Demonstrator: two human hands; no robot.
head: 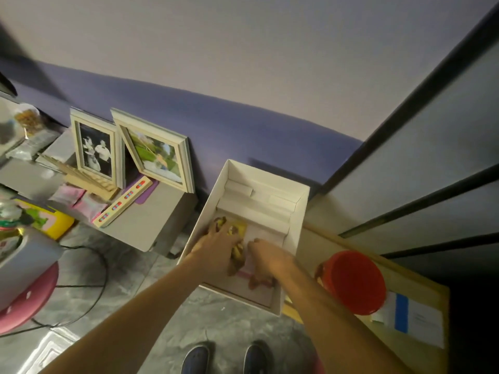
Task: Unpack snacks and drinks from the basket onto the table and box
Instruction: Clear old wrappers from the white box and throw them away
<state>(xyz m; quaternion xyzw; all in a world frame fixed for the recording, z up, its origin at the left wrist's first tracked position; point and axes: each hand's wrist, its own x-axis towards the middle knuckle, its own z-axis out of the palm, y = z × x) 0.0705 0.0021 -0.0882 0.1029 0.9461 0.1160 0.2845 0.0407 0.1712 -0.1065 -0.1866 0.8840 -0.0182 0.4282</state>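
Head camera, and we're right down in the action: the left hand (217, 238) is laid out over a cluster of crinkly yellow foil snack packets (239, 228), fingers stretched forward and pressing on them rather than wrapped round anything. Straight across at 3 o'clock comes the right hand (267, 256), knuckles up over a flat pink wrapper (244, 273), but motion blur swallows the fingertips, so whether it pinches that wrapper or only rests on it I cannot tell. Both snacks sit on the floor of the open white cardboard box (298, 222), at its near end, with the folded card insert at the 12 o'clock end bare. These packets look feather-light, soft and slippery; my call is that they will crumple and slide, so take them by a sealed edge or corner, not by the puffed middle where the contents would crush. Out at 4 o'clock from the box stands the round red plastic basket (356, 279), touching nothing the hands hold; its inside is too dark to read, so how much is left to unpack is anyone's guess. It rests on a tan board (421, 287). Swing to 10 o'clock and there is the grey table (145, 225), carrying two framed photographs (94, 149) against the wall.
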